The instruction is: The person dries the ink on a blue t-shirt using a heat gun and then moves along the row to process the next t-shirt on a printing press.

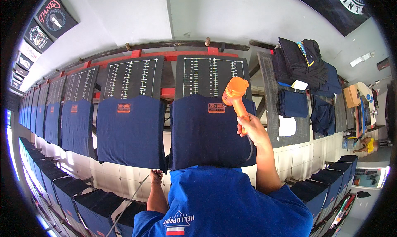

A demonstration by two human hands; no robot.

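Observation:
My right hand (254, 129) is wrapped round the handle of an orange heat gun (235, 97). The heat gun is tilted over a navy T-shirt (206, 133) stretched on a black printing board (214, 76). An orange print (216, 108) sits near the shirt's upper edge, just left of the heat gun. Low down on the left, my left hand (156, 176) is closed round a grey cable (136, 191), beside the lower corner of the board. The fingers of that hand are small in view.
More navy shirts (130, 133) on boards run in a row to the left, on a red and dark frame (136, 54). Folded dark garments (293, 102) and a white cloth (287, 126) lie on boards to the right. Further rows of covered boards (97, 206) stand at the lower left and right.

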